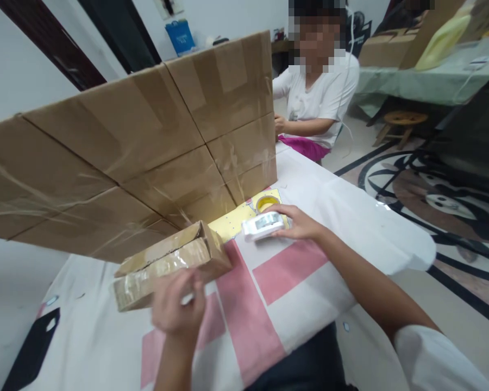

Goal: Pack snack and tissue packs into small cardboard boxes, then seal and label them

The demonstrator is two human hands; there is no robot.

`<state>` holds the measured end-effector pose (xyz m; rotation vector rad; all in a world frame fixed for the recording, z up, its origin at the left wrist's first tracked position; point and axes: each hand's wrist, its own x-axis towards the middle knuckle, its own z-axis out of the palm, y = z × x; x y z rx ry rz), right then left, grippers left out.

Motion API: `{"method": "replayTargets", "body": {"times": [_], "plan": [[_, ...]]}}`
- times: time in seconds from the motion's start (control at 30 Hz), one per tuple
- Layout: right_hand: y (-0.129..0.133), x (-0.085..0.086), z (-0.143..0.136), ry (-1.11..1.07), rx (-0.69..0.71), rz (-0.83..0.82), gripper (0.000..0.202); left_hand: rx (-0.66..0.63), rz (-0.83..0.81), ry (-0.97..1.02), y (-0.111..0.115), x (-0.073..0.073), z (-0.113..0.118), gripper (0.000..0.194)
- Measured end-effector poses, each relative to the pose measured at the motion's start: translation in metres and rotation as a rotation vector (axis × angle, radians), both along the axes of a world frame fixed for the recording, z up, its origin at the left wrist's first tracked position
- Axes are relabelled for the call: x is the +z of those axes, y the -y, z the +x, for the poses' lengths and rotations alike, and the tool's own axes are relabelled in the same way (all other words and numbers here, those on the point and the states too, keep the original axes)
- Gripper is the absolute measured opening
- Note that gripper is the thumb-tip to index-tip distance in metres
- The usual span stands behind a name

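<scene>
My right hand [295, 221] grips the end of a white box-shaped item [263, 225] with a greyish-green panel on its face, held just over the table. Right behind it lies a roll of tape [268, 203] with a yellow core. My left hand [178, 301] is closed and somewhat blurred, in front of a small taped cardboard box [163, 266]. A small white bit shows between its fingers, too unclear to name. The small box lies at the foot of a tall cardboard panel [146, 141].
The table has a white and pink cloth [248, 320] with a yellow patterned patch by the panel. A black flat object [32, 347] lies at the left. Beyond the panel sits a person [315, 98] in a white shirt. A wooden stool [405, 118] stands at the back right.
</scene>
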<state>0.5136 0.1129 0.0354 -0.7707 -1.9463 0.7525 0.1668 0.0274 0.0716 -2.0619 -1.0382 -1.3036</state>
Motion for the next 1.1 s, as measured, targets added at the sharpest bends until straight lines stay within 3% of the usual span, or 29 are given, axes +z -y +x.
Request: {"method": "replayTargets", "body": {"times": [0.07,0.13,0.2,0.37,0.67,0.83,0.93,1.1], "plan": [[0.002,-0.005,-0.011,0.048,0.1,-0.019,0.055,-0.129,-0.241,-0.089,0.0,-0.005,0.039,0.023],[0.003,-0.011,-0.018,0.071,0.161,-0.024,0.055,-0.09,-0.373,-0.15,-0.004,-0.013,0.067,0.016],[0.004,-0.016,-0.022,0.091,0.197,-0.045,0.055,-0.004,-0.432,-0.164,-0.01,-0.022,0.08,0.016],[0.005,-0.02,-0.023,0.111,0.245,-0.139,0.057,0.068,-0.672,-0.149,-0.015,-0.038,0.077,0.027],[0.003,-0.025,-0.021,0.118,0.366,-0.209,0.059,-0.128,-1.256,0.313,-0.022,-0.05,0.075,0.03],[0.001,-0.028,-0.018,0.162,0.371,-0.246,0.059,-0.195,-1.379,0.452,-0.032,-0.06,0.074,0.036],[-0.003,-0.033,-0.014,0.186,0.379,-0.289,0.062,-0.243,-1.418,0.465,-0.033,-0.053,0.074,0.042],[-0.01,-0.042,-0.011,0.159,0.433,-0.32,0.062,-0.28,-1.436,0.497,-0.027,-0.028,0.069,0.041]]}}
